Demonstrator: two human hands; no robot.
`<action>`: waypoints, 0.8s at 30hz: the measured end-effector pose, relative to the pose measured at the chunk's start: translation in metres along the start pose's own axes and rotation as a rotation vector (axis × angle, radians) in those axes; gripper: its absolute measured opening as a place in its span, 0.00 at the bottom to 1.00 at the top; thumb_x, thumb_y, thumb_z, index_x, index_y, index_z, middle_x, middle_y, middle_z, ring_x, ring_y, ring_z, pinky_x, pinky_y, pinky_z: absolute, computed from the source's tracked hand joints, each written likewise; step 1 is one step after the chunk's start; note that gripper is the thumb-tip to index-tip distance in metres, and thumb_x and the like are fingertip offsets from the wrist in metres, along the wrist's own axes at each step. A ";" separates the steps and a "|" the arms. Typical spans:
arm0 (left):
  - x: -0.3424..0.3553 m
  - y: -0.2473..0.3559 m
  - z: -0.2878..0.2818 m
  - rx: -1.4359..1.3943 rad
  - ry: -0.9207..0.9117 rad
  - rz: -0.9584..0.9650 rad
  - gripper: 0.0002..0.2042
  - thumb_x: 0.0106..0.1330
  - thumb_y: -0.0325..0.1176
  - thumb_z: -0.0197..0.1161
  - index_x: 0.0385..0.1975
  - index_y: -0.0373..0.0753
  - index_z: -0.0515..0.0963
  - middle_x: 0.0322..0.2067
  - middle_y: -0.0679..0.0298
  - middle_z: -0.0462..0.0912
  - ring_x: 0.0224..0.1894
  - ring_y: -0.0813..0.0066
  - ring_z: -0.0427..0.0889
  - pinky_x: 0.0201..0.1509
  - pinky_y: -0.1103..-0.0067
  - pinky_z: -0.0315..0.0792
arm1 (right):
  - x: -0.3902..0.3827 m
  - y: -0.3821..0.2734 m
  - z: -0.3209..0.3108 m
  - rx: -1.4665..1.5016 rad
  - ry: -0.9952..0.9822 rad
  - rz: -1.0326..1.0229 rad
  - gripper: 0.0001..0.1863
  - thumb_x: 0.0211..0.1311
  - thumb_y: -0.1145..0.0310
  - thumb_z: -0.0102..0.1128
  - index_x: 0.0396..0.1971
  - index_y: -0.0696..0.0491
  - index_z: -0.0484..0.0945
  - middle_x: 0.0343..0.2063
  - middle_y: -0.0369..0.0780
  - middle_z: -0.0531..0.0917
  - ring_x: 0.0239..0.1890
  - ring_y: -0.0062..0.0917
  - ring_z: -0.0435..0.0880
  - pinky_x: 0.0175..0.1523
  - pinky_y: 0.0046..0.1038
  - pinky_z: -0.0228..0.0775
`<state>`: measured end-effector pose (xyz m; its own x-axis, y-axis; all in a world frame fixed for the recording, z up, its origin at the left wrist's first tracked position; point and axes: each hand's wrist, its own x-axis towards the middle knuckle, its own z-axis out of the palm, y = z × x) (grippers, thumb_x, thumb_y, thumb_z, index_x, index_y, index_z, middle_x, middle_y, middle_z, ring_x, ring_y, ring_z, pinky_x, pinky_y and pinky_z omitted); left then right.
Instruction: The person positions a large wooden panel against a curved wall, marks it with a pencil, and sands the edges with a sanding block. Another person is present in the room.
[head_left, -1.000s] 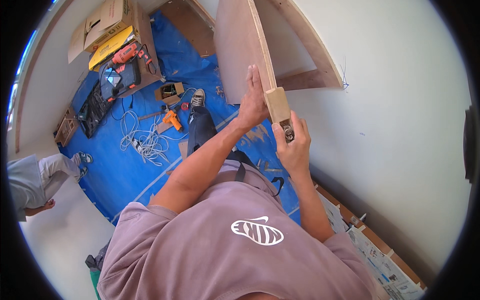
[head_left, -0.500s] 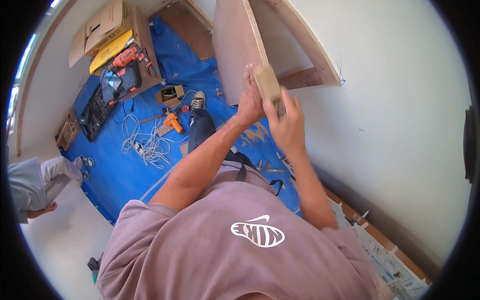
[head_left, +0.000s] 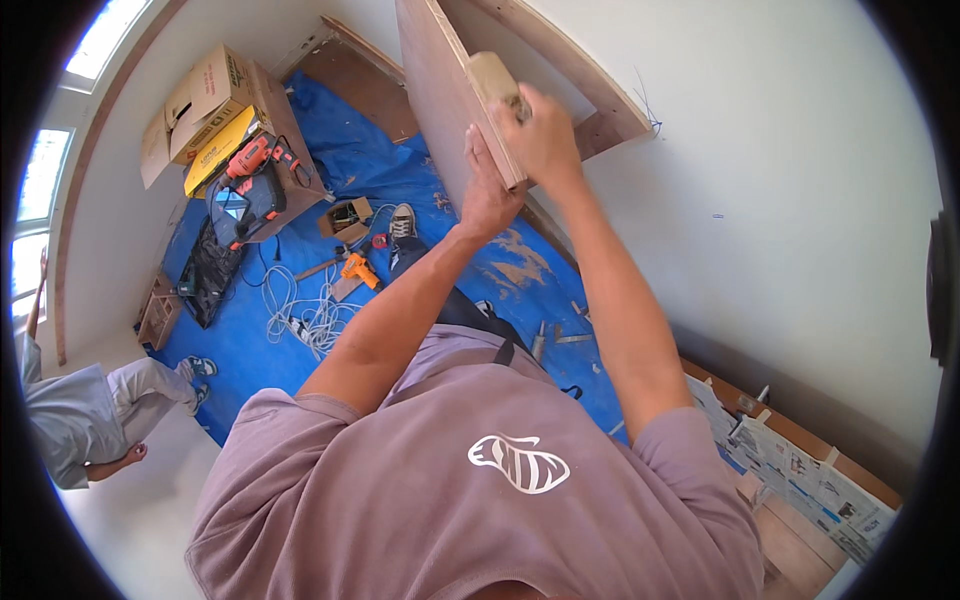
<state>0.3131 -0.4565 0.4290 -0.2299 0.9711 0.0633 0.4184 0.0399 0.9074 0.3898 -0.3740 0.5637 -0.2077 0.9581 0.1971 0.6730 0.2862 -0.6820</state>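
Note:
A wooden door panel stands tilted at the upper middle, its pale edge toward me. My right hand is closed round the rear of a beige wooden hand plane, which rests along that edge. Curled shavings seem to show in the plane's opening beside my fingers. Lower down, my left hand holds the panel near its near corner, with the fingers reaching up its face. Where my left thumb sits is hidden.
Blue sheeting covers the floor, with an orange drill, coiled white cable and a small open box on it. Cartons and a red power tool stand at left. Another person is at far left.
My right hand and the plane have moved up and left in the picture, and so has the panel. My left hand has shifted slightly down and remains at the panel. The other person has raised an arm.

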 end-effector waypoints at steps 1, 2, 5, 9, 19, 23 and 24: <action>0.000 -0.003 0.000 0.027 -0.027 0.055 0.56 0.71 0.39 0.71 0.84 0.26 0.32 0.81 0.24 0.40 0.74 0.17 0.65 0.65 0.45 0.79 | -0.022 -0.002 -0.008 -0.007 -0.036 0.027 0.31 0.72 0.51 0.67 0.62 0.64 0.82 0.50 0.64 0.86 0.54 0.61 0.85 0.61 0.51 0.80; 0.000 -0.006 0.000 0.064 0.000 0.134 0.57 0.71 0.40 0.71 0.84 0.26 0.32 0.82 0.24 0.40 0.74 0.17 0.66 0.65 0.45 0.79 | -0.048 -0.002 -0.018 0.017 -0.012 -0.024 0.31 0.73 0.52 0.67 0.62 0.63 0.81 0.49 0.63 0.86 0.54 0.61 0.85 0.60 0.51 0.79; -0.002 -0.015 0.002 0.042 0.016 0.147 0.57 0.71 0.43 0.72 0.84 0.26 0.33 0.82 0.24 0.40 0.73 0.17 0.67 0.63 0.44 0.79 | -0.126 -0.005 -0.049 -0.024 -0.127 0.025 0.29 0.74 0.56 0.69 0.64 0.61 0.79 0.47 0.60 0.85 0.50 0.61 0.85 0.56 0.51 0.79; -0.004 -0.017 0.006 -0.023 -0.078 0.060 0.56 0.71 0.41 0.72 0.84 0.26 0.33 0.82 0.25 0.40 0.72 0.16 0.67 0.64 0.43 0.78 | -0.095 0.000 -0.023 0.002 -0.009 -0.089 0.26 0.73 0.60 0.71 0.63 0.62 0.81 0.46 0.59 0.86 0.48 0.57 0.86 0.54 0.47 0.81; 0.004 -0.001 0.001 0.061 0.009 0.096 0.57 0.69 0.37 0.71 0.83 0.25 0.32 0.81 0.25 0.40 0.79 0.19 0.56 0.80 0.50 0.66 | 0.059 0.007 0.026 0.209 -0.017 0.147 0.31 0.71 0.49 0.68 0.62 0.59 0.85 0.55 0.60 0.88 0.57 0.54 0.89 0.60 0.46 0.81; 0.004 0.004 -0.025 -0.019 -0.158 0.019 0.63 0.66 0.46 0.77 0.84 0.27 0.30 0.81 0.25 0.40 0.83 0.23 0.50 0.85 0.54 0.61 | -0.034 0.061 0.003 0.540 0.075 0.348 0.30 0.75 0.51 0.69 0.62 0.63 0.84 0.51 0.48 0.90 0.52 0.32 0.87 0.58 0.35 0.78; 0.004 0.007 -0.036 0.031 -0.195 0.021 0.65 0.65 0.48 0.79 0.85 0.28 0.30 0.82 0.26 0.40 0.83 0.23 0.51 0.84 0.53 0.63 | -0.070 0.080 0.000 0.649 0.102 0.395 0.30 0.78 0.52 0.66 0.64 0.64 0.83 0.50 0.43 0.89 0.50 0.28 0.85 0.58 0.33 0.76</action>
<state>0.2838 -0.4610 0.4501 -0.0475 0.9989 -0.0022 0.4491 0.0233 0.8932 0.4580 -0.4182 0.4955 0.0491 0.9933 -0.1048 0.1257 -0.1103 -0.9859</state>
